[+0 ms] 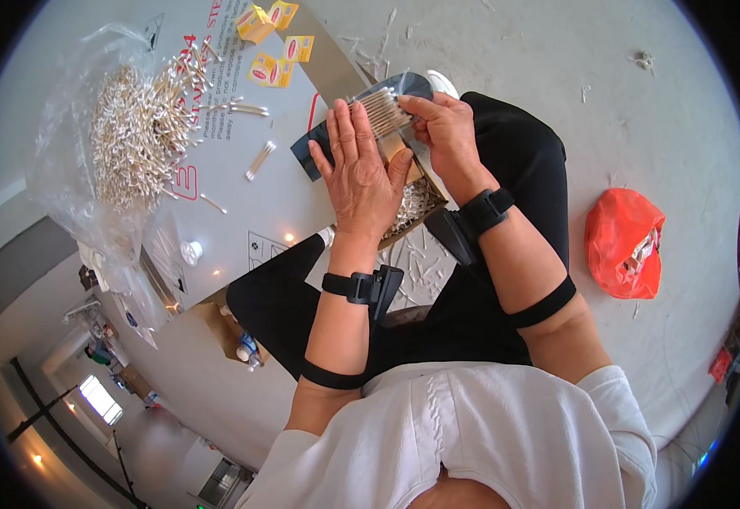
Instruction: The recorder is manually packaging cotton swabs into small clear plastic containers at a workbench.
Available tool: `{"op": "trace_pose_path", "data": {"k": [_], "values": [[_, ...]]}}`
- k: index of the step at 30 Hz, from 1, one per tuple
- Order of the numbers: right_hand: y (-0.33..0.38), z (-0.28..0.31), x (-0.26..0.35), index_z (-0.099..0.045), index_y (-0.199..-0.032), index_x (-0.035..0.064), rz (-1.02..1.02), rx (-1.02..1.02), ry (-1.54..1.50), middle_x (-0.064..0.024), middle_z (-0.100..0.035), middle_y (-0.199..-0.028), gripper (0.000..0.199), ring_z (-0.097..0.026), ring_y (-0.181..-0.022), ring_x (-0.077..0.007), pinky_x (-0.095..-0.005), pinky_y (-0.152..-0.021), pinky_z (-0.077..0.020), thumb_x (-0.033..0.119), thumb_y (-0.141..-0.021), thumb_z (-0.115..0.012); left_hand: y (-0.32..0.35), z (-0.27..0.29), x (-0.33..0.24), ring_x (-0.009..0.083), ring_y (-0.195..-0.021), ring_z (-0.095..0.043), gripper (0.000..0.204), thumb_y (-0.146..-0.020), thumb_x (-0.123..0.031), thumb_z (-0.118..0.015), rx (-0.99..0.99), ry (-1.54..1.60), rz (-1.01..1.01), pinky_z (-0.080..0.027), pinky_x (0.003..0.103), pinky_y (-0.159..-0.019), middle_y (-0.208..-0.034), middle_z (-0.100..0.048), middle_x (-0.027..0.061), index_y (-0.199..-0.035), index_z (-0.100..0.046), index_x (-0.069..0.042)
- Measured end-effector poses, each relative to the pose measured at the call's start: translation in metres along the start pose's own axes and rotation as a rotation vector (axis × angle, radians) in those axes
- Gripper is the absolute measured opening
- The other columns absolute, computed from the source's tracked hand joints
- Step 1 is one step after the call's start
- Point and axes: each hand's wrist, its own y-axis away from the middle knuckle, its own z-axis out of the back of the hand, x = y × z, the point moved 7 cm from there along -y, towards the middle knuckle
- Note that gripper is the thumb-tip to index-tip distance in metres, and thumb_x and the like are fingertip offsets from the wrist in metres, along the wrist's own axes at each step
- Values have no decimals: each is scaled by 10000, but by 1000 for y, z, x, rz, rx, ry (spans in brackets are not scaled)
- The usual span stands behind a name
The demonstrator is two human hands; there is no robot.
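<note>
A flat row of cotton swabs [381,114], seemingly inside a clear plastic packet, lies over a dark sheet [307,156] at the table's right edge. My left hand [358,174] rests flat at its left side, fingers stretched out and partly covering the sheet. At the packet's right edge, my right hand [450,140] pinches with thumb and forefinger; its other fingers are curled in. Just below the hands is an open cardboard box [433,204] with loose white swabs in it, partly hidden by my left hand and wrist.
A big clear bag [56,144] spills a heap of swabs [136,140] on the grey table [242,204]. Several yellow cards [272,69] lie at its far side. A red plastic bag [620,242] sits on the floor at right, where scraps are scattered. A small white cap [191,252] stands near the table's edge.
</note>
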Motion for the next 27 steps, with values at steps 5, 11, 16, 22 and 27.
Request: {"op": "trace_pose_path", "data": {"k": [5, 11, 16, 22, 27], "values": [[-12, 2, 3, -704, -801, 25, -4, 10, -21, 25, -582, -642, 143, -443, -487, -66, -231, -463, -351, 149, -815, -772, 0, 8, 3, 390, -1493, -118, 914, -947, -642, -409, -140, 71, 35, -61, 614, -1156, -1592, -161, 249, -1539, -155, 7], [-15, -9, 4, -693, -788, 63, 41, -25, -51, 32, -624, -678, 156, -469, -513, -43, -210, -471, -323, 178, -816, -794, -4, 0, 15, 387, -1494, -106, 921, -952, -648, -389, -44, -67, 130, -59, 617, -1153, -1593, -147, 255, -1533, -150, 24], [-13, -12, 12, -703, -783, -14, 72, -52, 100, -28, -674, -700, 164, -575, -570, -86, -246, -519, -447, 119, -800, -799, -3, 1, 13, 380, -1496, -104, 925, -949, -656, -385, -75, -40, 133, -58, 614, -1155, -1593, -161, 247, -1535, -148, 19], [-17, -11, 5, -707, -790, -21, -16, -22, -68, -40, -676, -708, 154, -586, -572, -98, -262, -526, -460, 116, -815, -774, -4, 1, 6, 367, -1492, -134, 904, -956, -632, -405, -50, -69, 43, -66, 611, -1156, -1588, -178, 247, -1535, -157, 16], [-17, -14, 8, -710, -804, -24, 10, 2, -56, -43, -675, -711, 130, -594, -579, -113, -266, -538, -470, 94, -814, -764, -5, 1, 8, 374, -1487, -153, 878, -959, -619, -408, -89, -41, 64, -88, 615, -1151, -1590, -186, 233, -1538, -168, -5]]}}
